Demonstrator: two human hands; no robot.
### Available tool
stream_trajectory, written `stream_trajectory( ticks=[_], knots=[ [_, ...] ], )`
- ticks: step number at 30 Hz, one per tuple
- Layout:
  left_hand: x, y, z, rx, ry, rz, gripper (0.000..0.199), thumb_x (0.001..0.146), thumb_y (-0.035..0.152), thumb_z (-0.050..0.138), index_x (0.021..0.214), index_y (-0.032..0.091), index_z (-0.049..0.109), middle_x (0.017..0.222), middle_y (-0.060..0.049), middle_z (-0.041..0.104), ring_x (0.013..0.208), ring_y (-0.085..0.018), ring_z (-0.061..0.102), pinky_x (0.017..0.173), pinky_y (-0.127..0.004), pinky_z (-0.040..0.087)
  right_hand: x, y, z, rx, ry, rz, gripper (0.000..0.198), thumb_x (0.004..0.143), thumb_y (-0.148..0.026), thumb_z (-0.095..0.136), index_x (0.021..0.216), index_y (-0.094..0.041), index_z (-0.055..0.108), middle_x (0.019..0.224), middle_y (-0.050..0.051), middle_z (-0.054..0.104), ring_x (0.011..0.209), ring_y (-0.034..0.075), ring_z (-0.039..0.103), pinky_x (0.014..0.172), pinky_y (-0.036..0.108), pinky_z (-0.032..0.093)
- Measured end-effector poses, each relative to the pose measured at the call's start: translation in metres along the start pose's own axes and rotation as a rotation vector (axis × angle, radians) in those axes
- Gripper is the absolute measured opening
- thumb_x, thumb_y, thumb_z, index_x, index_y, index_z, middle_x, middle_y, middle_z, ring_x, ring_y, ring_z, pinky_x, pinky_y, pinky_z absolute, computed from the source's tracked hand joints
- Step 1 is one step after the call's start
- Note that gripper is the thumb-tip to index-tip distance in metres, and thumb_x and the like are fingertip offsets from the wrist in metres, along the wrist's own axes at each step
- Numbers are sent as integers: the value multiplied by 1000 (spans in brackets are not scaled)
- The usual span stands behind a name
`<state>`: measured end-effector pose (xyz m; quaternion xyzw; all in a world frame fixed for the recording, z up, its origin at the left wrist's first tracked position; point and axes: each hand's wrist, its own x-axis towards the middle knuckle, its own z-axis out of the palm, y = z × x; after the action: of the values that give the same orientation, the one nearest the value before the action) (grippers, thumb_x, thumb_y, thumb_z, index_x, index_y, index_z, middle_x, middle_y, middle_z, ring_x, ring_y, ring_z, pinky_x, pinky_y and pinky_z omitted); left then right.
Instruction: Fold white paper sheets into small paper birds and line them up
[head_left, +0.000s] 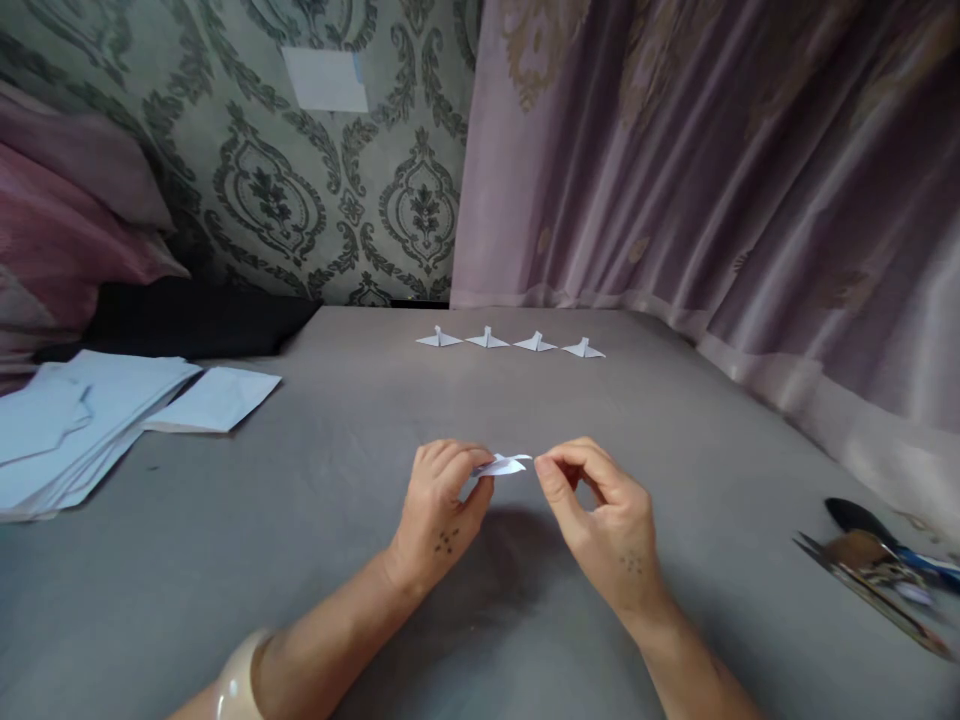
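Note:
My left hand [444, 500] pinches a small folded white paper piece [504, 465] between thumb and fingers, above the grey surface. The piece has thin pointed flaps that stick out to the right. My right hand [604, 510] is closed in a pinch, thumb against forefinger, right at the tip of the upper flap. Whether that tip lies between its fingertips is too small to tell. Farther back, several folded white paper birds [487, 339] stand in a row with their wings spread.
White paper sheets [112, 420] lie stacked at the left, with a smaller folded white sheet [221, 398] beside them. Behind is a black cloth [195, 315]. Scissors and other tools [885, 570] lie at the right edge, blurred. A curtain [750, 200] borders the grey table [337, 370].

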<state>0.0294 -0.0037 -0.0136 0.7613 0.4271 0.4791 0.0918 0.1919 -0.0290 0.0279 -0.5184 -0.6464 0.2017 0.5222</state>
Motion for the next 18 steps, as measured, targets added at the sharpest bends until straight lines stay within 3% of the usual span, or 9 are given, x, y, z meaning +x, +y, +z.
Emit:
stream_trajectory(
  ticks=[3, 9, 18],
  knots=[
    [-2, -3, 0, 101, -25, 86, 13, 86, 10, 52, 92, 19, 59, 88, -4, 70, 79, -16, 59, 77, -32, 39, -3, 0, 4, -65, -78, -11, 5, 84, -24, 60, 81, -20, 62, 72, 0, 60, 63, 12, 51, 61, 26, 44],
    [1, -3, -5, 218, -74, 249, 18, 87, 8, 49, 99, 18, 58, 93, -6, 70, 81, -17, 58, 82, -35, 36, -3, 13, 11, -82, -99, 153, 13, 83, -28, 59, 90, -20, 65, 74, 2, 65, 61, 13, 55, 57, 25, 45],
    [0, -8, -5, 163, -171, 261, 21, 88, 8, 45, 101, 18, 58, 96, -6, 70, 84, -17, 58, 85, -36, 33, -1, 14, 3, -237, -261, 55, 14, 87, -21, 54, 81, -23, 66, 76, 1, 60, 61, 12, 51, 59, 25, 42]
  ],
)
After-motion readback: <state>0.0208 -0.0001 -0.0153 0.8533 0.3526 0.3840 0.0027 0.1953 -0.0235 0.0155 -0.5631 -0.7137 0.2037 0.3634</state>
